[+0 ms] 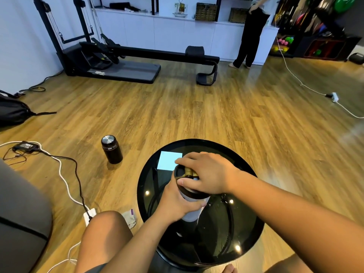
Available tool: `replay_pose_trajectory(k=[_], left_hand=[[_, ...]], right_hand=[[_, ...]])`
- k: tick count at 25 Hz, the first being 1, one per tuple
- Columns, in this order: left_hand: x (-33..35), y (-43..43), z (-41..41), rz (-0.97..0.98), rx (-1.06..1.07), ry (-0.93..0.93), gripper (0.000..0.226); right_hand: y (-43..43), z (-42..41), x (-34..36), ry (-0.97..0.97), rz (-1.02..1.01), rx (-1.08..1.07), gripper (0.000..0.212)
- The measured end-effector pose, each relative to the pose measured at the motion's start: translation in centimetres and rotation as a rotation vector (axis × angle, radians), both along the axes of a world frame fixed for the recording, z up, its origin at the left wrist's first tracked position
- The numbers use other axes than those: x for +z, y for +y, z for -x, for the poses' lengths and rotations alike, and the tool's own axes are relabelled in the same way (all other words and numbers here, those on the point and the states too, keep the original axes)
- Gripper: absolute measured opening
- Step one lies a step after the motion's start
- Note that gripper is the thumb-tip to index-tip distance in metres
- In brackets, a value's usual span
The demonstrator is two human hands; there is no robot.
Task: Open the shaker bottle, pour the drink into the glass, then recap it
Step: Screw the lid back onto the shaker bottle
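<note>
A pale grey shaker bottle with a black lid and an olive flip cap stands upright on the round black glass table. My left hand wraps around the bottle's body from the left. From above, my right hand clasps the lid, thumb on its near rim and fingers over the top. A clear glass is faintly visible just right of the bottle, mostly hidden under my right wrist.
A pale blue reflection shows on the table behind the bottle. A black flask stands on the wood floor to the left. Cables and a power strip lie at the lower left. A person stands far back by white cabinets, near a black exercise machine.
</note>
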State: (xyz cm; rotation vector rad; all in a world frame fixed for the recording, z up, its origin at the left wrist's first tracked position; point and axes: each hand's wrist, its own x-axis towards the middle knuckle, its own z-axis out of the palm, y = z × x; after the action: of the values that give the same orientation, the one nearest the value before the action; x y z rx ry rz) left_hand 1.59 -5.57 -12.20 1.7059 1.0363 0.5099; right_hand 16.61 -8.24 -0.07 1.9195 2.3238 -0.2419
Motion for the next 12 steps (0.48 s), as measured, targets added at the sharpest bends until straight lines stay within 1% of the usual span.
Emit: replay_pose_trajectory(k=[2,5,10,12], left_hand=[[0.4,-0.3,-0.2,0.002,0.037,0.001,0.088],[1.1,-0.7,-0.4,-0.004,0.069,-0.008,0.074],[1.5,-1.1,-0.6,-0.022,0.093,-0.015,0.078],[1.5,-1.2,-0.7,-0.024,0.100,-0.012,0.080]], right_hand=[[0.0,0.2,-0.7,0.008,-0.033,-0.020,0.069],[0.0,0.3,-1.0,0.033,-0.085,-0.069,0.067],[-0.8,2.0,-1.8,0.021,-0.199,-0.266,0.064],[-0.9,2.3,-1.9,0.001,-0.232,-0.305,0.064]])
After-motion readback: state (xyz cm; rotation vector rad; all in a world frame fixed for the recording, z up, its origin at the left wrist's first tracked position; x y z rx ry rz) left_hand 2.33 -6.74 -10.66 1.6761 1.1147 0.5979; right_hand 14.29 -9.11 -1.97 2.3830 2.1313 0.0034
